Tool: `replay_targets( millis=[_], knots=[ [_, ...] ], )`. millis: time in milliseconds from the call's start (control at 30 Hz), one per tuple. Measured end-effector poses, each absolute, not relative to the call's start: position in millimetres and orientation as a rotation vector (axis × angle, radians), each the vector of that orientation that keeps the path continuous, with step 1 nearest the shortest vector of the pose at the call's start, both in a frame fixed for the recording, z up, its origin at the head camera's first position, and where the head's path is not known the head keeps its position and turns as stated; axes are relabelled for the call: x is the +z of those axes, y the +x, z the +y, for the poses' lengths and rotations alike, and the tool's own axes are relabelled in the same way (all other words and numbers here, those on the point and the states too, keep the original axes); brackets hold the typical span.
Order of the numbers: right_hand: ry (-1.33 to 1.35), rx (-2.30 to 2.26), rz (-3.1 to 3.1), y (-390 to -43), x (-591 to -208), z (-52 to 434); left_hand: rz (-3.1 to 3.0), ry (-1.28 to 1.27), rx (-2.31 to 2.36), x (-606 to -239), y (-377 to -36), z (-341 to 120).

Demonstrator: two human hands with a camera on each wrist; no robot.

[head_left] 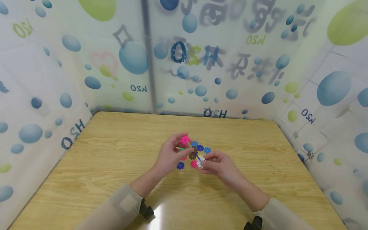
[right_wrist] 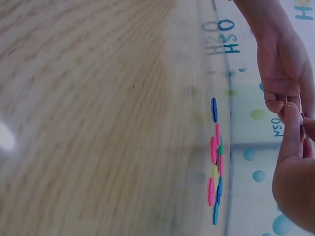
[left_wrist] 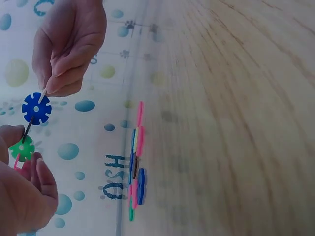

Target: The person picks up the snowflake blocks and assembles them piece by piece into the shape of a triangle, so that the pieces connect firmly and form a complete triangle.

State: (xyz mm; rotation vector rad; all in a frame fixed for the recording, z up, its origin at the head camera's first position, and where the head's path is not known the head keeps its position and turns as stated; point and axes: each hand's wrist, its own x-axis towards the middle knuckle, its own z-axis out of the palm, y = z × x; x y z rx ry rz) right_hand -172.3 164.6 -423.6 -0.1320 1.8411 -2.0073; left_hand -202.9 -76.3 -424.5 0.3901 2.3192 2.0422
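Both hands are raised a little above the table (head_left: pixel 115 166), working on snowflake-shaped plastic discs that slot into one another. The left hand (head_left: pixel 169 155) has its fingers curled round a small assembly: the left wrist view shows a green disc (left_wrist: pixel 22 146) pinched at its fingertips, with a blue disc (left_wrist: pixel 36 108) joined above it by a thin edge-on piece. The right hand (head_left: pixel 218 164) pinches the top of that same chain between thumb and forefinger, fingers (left_wrist: pixel 66 73) closed tight on a pale sliver of a disc; a white disc (head_left: pixel 201 161) shows at its fingertips in the head view. Beneath the hands a loose pile of discs (head_left: pixel 195 151) lies flat on the table, pink, blue, brown and yellow among them, with one dark blue disc (head_left: pixel 180 165) a bit apart toward the person. The step in hand looks to be the joining itself: one disc's notch being pressed into another's while the left hand steadies the rest. I judge the next move calls for lining the slots up squarely and pushing gently, since a skewed push could pop the earlier joints loose. Whether the piece is fully seated I cannot tell.
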Motion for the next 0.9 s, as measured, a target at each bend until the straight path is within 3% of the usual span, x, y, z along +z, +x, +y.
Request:
replay_targets(
  millis=[567,900],
  knots=[
    [-0.274,-1.775,1.992,-172.4,-432.8,169.2,2.072,0.452,2.1,-425.1,-202.5,-77.4],
    [-0.249,-1.538,2.298,-209.7,-442.7,208.5,2.077,0.451,2.036,-426.5,-200.5,-85.0]
  ],
)
